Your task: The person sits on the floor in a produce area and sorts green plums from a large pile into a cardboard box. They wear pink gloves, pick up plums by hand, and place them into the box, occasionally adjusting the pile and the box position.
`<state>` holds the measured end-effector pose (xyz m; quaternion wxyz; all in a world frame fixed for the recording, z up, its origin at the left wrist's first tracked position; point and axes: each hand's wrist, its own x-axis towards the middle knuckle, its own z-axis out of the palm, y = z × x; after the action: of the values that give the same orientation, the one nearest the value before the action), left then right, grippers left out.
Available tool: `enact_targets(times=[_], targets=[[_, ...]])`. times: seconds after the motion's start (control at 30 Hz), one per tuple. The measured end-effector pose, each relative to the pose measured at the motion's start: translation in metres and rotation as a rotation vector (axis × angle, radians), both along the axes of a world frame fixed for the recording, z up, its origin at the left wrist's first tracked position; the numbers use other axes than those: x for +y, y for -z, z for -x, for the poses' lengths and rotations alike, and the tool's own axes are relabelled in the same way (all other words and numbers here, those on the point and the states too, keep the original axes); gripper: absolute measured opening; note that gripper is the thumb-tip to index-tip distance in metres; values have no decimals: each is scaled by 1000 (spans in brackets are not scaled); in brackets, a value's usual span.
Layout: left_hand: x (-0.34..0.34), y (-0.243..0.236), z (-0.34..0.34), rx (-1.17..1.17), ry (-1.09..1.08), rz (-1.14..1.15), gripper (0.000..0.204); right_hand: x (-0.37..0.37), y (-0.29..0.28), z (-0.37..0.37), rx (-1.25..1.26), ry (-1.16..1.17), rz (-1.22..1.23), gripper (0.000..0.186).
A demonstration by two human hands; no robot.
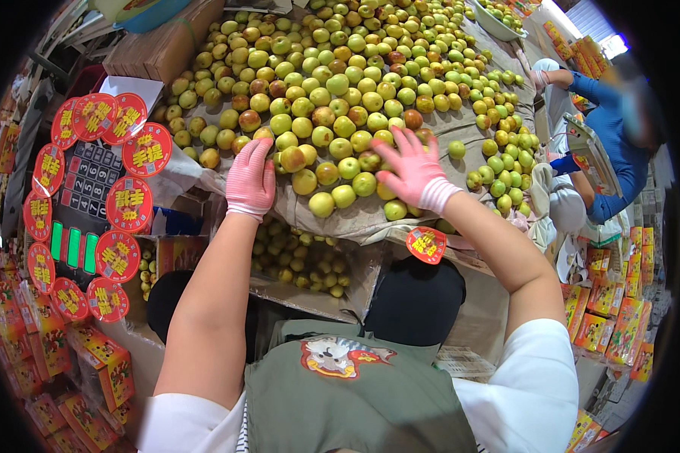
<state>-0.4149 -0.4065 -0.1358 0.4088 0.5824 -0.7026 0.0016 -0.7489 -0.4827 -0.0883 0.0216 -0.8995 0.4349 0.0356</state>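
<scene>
My left hand [251,175], in a pink glove with a white cuff, rests at the near edge of a spread of yellow-green, partly red-blushed round fruits [338,84] on a beige cloth [272,219]. Its fingers are stretched out beside the nearest fruits, holding nothing that I can see. To its right my right hand [414,172], gloved the same way, has its fingers spread over the fruits, touching some of them. Below the cloth's edge, more fruits [298,260] lie in a cardboard box [374,272], partly hidden by my arm.
At left stands a scale panel [87,189] ringed by red round labels, with stacked orange cartons [106,366] below. A co-worker in blue [608,128] is at a scale [589,151] on the right, near more cartons [623,332]. Cardboard [147,49] and a bowl [497,23] sit behind.
</scene>
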Motion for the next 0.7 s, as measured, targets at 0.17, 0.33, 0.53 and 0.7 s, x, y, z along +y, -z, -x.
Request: enact_targets(times=[0.17,0.33,0.53,0.7], targets=[[0,-1,0,72,-20,26,38,23,-19,-70,-5,-193,-34,74],[0,3,-2,110,-39,43,39,10,-25,-77,-75,-349,-119,70],[-1,4,-1,79,-38,44,38,-118,-8,-31,-426,-76,92,56],[0,3,-1,66,-43,20,38,-155,-5,-22,-70,462,-25,64]])
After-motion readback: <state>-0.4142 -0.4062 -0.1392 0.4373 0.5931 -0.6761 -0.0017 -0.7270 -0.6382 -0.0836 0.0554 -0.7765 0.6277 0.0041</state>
